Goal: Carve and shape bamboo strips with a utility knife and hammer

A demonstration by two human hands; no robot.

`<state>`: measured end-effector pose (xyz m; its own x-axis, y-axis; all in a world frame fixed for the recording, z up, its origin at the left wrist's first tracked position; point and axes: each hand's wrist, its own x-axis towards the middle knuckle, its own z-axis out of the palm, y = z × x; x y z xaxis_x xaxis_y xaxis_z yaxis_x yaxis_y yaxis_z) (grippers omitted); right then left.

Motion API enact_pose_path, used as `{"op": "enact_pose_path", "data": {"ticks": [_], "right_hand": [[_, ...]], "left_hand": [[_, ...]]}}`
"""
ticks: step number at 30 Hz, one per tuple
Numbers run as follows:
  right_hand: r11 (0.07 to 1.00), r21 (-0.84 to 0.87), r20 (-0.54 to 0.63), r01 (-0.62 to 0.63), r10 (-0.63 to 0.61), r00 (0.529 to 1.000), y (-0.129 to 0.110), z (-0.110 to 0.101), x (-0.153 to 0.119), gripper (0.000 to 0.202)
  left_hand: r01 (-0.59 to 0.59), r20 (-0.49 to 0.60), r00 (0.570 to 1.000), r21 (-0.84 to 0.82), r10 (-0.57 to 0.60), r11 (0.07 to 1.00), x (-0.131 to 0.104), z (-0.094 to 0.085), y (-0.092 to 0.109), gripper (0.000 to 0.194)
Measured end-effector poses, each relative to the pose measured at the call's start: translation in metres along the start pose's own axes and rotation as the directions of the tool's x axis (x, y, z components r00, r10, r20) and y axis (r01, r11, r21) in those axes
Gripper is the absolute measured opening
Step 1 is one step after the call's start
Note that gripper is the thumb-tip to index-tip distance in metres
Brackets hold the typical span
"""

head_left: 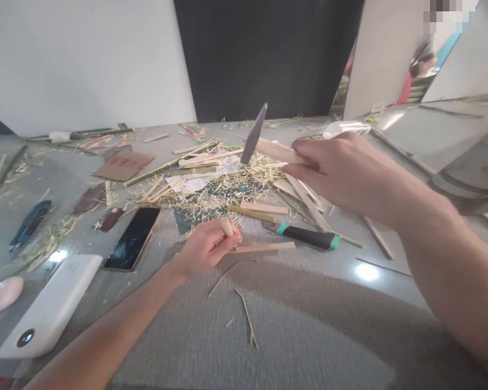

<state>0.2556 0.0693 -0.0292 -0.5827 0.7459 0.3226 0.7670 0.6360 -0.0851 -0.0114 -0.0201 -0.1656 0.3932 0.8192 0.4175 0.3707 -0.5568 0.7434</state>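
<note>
The left hand (211,244) is closed around a short pale wooden handle (226,226), whose rounded top pokes out between thumb and fingers, leaning slightly; its lower end is hidden by the grip. Beneath that hand lies a flat wood strip (268,248), running out toward three o'clock on the counter (179,336).

The right hand (333,168) grips the wooden shaft of a hammer (255,132), raised above the counter with its dark metal head at one o'clock from the left hand.

Clock directions from here on are also taken from the left hand. At twelve o'clock spreads a heap of shavings (211,203) mixed with split sticks, over a dark green surface and scraps of paper (193,184) with bluish print too small to read. Toward three o'clock, just beyond the strip, lies a knife (309,236) with a black and green handle.

At nine o'clock a phone (132,238) lies with its screen dark; farther out is a blue tool (30,223). At eight o'clock are a white device (51,306), bearing a faint mark that cannot be read and a dark oval, and a pink rounded object (4,294). At ten o'clock rests a cardboard piece (124,165) with red printing, illegible.
</note>
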Motion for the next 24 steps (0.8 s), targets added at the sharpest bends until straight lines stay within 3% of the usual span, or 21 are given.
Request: {"op": "enact_pose_path", "data": {"ticks": [4, 7, 10, 17, 24], "right_hand": [[1.000, 0.026, 0.202, -0.015, 0.009, 0.979, 0.025, 0.039, 0.015, 0.034], [0.993, 0.122, 0.345, 0.010, -0.052, 0.937, 0.038, 0.074, 0.023, 0.032], [0.985, 0.175, 0.429, -0.005, -0.071, 0.901, 0.041, 0.096, 0.025, 0.036], [0.976, 0.214, 0.509, -0.049, -0.069, 0.858, 0.034, 0.102, 0.025, 0.041], [0.979, 0.196, 0.553, -0.054, -0.065, 0.830, 0.028, 0.107, 0.026, 0.020]], "left_hand": [[0.065, -0.154, 0.985, -0.121, -0.084, 0.991, 0.000, -0.010, -0.001, 0.036], [0.104, -0.286, 0.940, -0.283, -0.187, 0.953, 0.002, -0.016, -0.004, 0.038], [0.124, -0.345, 0.892, -0.437, -0.293, 0.891, 0.004, -0.020, -0.008, 0.038], [0.076, -0.422, 0.837, -0.541, -0.349, 0.838, 0.006, -0.030, -0.010, 0.036], [0.046, -0.469, 0.807, -0.558, -0.360, 0.829, 0.008, -0.037, -0.009, 0.038]]}}
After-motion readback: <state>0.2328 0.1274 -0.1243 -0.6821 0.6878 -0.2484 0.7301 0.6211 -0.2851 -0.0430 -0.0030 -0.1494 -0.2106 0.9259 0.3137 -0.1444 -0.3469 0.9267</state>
